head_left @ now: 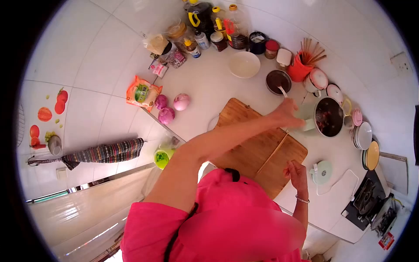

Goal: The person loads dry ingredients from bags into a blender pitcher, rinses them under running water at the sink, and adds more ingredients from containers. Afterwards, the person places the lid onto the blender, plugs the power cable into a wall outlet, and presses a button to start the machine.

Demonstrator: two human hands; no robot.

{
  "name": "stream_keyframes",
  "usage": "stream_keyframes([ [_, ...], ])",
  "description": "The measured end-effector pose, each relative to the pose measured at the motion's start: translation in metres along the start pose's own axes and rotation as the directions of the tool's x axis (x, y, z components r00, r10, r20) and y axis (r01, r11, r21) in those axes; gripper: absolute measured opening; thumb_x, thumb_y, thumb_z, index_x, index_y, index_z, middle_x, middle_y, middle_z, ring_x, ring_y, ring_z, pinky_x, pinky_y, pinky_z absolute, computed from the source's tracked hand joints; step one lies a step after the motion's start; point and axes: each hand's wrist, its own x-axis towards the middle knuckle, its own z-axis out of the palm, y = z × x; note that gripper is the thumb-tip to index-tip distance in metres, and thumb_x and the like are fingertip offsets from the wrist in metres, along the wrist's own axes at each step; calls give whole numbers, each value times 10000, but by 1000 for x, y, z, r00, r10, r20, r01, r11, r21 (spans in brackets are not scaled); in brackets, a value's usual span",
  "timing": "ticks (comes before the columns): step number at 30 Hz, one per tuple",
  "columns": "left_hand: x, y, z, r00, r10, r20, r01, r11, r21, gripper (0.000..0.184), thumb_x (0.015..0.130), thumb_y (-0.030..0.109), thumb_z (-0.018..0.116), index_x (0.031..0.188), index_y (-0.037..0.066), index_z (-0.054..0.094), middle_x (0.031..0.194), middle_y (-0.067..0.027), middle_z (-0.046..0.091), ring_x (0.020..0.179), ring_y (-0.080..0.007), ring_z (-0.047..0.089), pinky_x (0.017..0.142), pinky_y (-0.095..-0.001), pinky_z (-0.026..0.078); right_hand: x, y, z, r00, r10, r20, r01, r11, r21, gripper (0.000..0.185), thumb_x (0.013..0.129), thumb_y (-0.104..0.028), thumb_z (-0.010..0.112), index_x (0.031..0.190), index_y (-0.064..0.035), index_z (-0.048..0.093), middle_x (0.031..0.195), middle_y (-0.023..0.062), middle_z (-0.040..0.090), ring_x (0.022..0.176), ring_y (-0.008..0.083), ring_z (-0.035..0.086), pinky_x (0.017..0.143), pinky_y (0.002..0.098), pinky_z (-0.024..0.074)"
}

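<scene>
My left arm reaches across a wooden cutting board [244,126]. My left hand [286,114] is at the handle of a pale spoon [283,91], fingers bent round its end; they are partly blurred. The spoon stands in a bowl of dark sauce [276,80]. Just right of that hand is a pale green electric pot [308,124] with dark liquid and reddish pieces inside. My right hand [297,174], a bracelet on its wrist, hovers by the board's right edge. Its fingers are curled closed, and what they hold, if anything, is hidden.
A white bowl [244,64], bottles [201,40] and a red chopstick holder [300,67] line the back. Red onions [166,115] and a bag [143,92] are left. A green lid [322,172], white cord [349,172], stacked plates [363,135] and black stove [364,198] stand right.
</scene>
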Motion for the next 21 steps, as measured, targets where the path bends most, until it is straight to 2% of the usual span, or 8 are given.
stream_keyframes([
  [4, -1, -52, -122, 933, 132, -335, -138, 990, 6, 573, 680, 322, 800, 1094, 21, 544, 1164, -171, 455, 1130, -298, 450, 987, -385, 376, 6, -23, 36, 1000, -22, 1, 22, 998, -58, 337, 1013, -193, 468, 756, -10, 585, 679, 36, 589, 596, 94, 534, 563, 248, 440],
  [6, 27, -134, -213, 704, 295, -646, -228, 955, 187, 519, 684, 293, 820, 1049, 35, 557, 1110, -150, 483, 1101, -287, 467, 966, -401, 389, 11, -22, 54, 1000, -14, 13, 15, 998, -62, 331, 1014, -185, 462, 767, -6, 590, 693, 40, 593, 610, 98, 542, 574, 249, 446],
  [7, 14, -155, -291, 626, 308, -717, -29, 927, 374, 578, 676, 308, 843, 1101, 42, 556, 1056, -97, 544, 1019, -227, 512, 878, -360, 445, 15, -17, 63, 1000, -15, 24, 16, 998, -59, 327, 1014, -182, 462, 773, -4, 593, 698, 41, 596, 618, 100, 546, 581, 248, 449],
  [8, -11, -117, -331, 472, 548, -691, 78, 755, 652, 502, 659, 285, 825, 1011, 34, 570, 994, -140, 534, 1013, -307, 500, 919, -400, 406, 22, -16, 71, 999, -15, 37, 18, 998, -56, 323, 1014, -180, 462, 780, -2, 597, 704, 42, 598, 625, 102, 550, 588, 247, 453],
  [10, -41, -113, -429, 423, 380, -822, 283, 807, 519, 627, 649, 362, 810, 1103, 16, 551, 1063, -178, 535, 1049, -325, 473, 933, -431, 369, 36, -31, 97, 998, -16, 55, 18, 999, -47, 300, 1004, -181, 486, 798, -1, 609, 696, 32, 593, 641, 93, 558, 598, 249, 459],
  [12, -53, -126, -490, 143, 540, -830, 360, 753, 551, 761, 643, 399, 812, 1203, -11, 497, 1140, -220, 508, 1148, -370, 414, 985, -467, 331, 50, -45, 121, 995, -12, 95, 21, 996, -92, 286, 999, -185, 501, 816, 1, 618, 698, 27, 597, 652, 88, 565, 609, 249, 465],
  [15, -69, -125, -542, 231, 241, -943, 424, 847, 320, 869, 631, 430, 820, 1262, -35, 444, 1199, -252, 468, 1218, -418, 344, 1034, -502, 287, 77, -68, 158, 987, 11, 163, 13, 990, -144, 283, 999, -193, 503, 841, 7, 627, 704, 26, 612, 655, 88, 572, 619, 245, 473],
  [21, -52, -162, -598, 480, 39, -876, 457, 842, 288, 695, 644, 412, 816, 1113, -37, 570, 1056, -205, 615, 1004, -348, 578, 880, -409, 463, 110, -106, 206, 973, 101, 208, -89, 994, -67, 284, 1005, -188, 495, 866, 19, 631, 715, 30, 633, 644, 87, 583, 619, 235, 479],
])
